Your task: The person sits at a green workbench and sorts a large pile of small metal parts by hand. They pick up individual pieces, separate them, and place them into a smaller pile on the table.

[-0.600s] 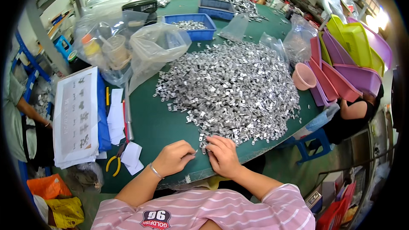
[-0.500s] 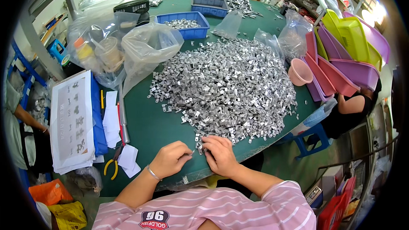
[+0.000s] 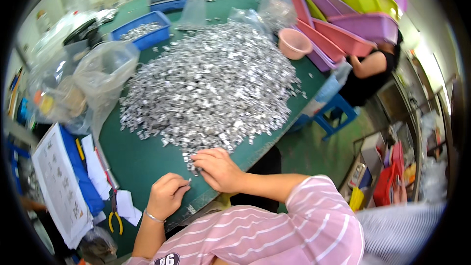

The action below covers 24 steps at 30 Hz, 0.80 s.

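A large heap of small silvery metal pieces covers the middle of the green table. At its near edge, my right hand rests with fingers bent over a few pieces. What lies under those fingertips is mostly hidden. My left hand, a bracelet on its wrist, is held just to the left near the table's front edge. Its thumb and forefinger pinch a tiny metal piece, too small to make out its shape well.
A blue bin of metal pieces and clear plastic bags stand at left. Pliers, papers and a printed sheet lie near my left arm. A pink bowl and stacked baskets are at right, near a seated person.
The whole view has swung to the right and tilted, so the table appears shifted left. Both hands keep nearly the same places and poses by the heap.
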Available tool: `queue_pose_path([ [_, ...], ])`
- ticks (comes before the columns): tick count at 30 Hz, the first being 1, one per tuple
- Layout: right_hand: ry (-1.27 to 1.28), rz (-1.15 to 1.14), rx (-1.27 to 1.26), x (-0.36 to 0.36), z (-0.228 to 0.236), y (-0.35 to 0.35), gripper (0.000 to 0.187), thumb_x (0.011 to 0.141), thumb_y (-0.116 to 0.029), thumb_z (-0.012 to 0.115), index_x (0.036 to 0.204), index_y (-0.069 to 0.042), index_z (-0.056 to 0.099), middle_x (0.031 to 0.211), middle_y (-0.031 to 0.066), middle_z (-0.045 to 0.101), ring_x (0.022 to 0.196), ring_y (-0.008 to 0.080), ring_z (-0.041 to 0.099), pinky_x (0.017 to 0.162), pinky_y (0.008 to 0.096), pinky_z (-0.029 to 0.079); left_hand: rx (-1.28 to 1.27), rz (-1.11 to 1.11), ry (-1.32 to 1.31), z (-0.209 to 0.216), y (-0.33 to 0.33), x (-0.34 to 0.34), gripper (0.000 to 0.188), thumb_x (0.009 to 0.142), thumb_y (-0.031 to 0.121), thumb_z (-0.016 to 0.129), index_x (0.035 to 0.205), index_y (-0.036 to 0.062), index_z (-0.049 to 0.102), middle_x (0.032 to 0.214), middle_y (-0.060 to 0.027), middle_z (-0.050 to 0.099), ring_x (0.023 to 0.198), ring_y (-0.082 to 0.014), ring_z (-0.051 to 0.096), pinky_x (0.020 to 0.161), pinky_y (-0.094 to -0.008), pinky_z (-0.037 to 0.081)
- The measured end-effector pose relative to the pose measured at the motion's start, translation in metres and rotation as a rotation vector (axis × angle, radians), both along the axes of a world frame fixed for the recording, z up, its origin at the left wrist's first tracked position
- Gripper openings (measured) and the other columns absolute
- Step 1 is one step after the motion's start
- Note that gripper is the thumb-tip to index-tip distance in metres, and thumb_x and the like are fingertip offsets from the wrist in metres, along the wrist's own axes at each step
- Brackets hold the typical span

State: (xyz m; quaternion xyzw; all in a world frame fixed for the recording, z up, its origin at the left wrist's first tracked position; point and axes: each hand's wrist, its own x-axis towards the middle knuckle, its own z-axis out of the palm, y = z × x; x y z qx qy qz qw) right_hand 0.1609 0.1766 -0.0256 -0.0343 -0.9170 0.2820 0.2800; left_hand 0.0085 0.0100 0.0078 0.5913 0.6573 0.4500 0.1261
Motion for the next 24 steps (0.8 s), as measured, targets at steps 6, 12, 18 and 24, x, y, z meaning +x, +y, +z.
queue_pose_path([
  [6,0.055,-0.007,-0.023,0.003,-0.007,-0.003,0.035,0.081,-0.001,0.065,0.116,-0.003,0.061,0.125,0.0113,0.064,0.122,0.0310,0.056,0.102,0.0454,0.038,-0.041,-0.010,-0.020,0.001,-0.001,0.005,0.017,0.071,-0.007,0.076,0.084,0.0007,0.068,0.084,-0.0117,0.066,0.073,-0.0275,0.065,0.064,-0.0342,0.052],
  [12,0.095,0.019,-0.050,0.002,-0.005,-0.001,0.037,0.079,-0.002,0.065,0.115,-0.002,0.060,0.124,0.0127,0.062,0.122,0.0318,0.054,0.103,0.0470,0.038,-0.019,0.020,-0.024,0.002,-0.001,0.005,0.018,0.072,-0.009,0.075,0.086,-0.0004,0.067,0.084,-0.0124,0.065,0.071,-0.0250,0.063,0.062,-0.0323,0.051],
  [18,0.149,0.001,-0.058,0.003,-0.008,-0.005,0.036,0.078,-0.001,0.066,0.113,-0.001,0.061,0.127,0.0161,0.061,0.122,0.0358,0.053,0.103,0.0480,0.039,-0.056,0.029,-0.036,0.002,-0.003,0.005,0.016,0.074,-0.009,0.073,0.086,-0.0011,0.065,0.084,-0.0141,0.063,0.072,-0.0268,0.063,0.063,-0.0330,0.051],
  [24,0.263,0.037,-0.054,-0.007,-0.023,-0.008,0.025,0.075,-0.003,0.063,0.100,0.002,0.062,0.112,0.0174,0.063,0.112,0.0378,0.056,0.097,0.0490,0.043,-0.053,-0.012,-0.018,-0.018,-0.007,-0.009,0.009,0.080,-0.007,0.066,0.088,-0.0036,0.065,0.086,-0.0156,0.064,0.078,-0.0278,0.063,0.071,-0.0345,0.051],
])
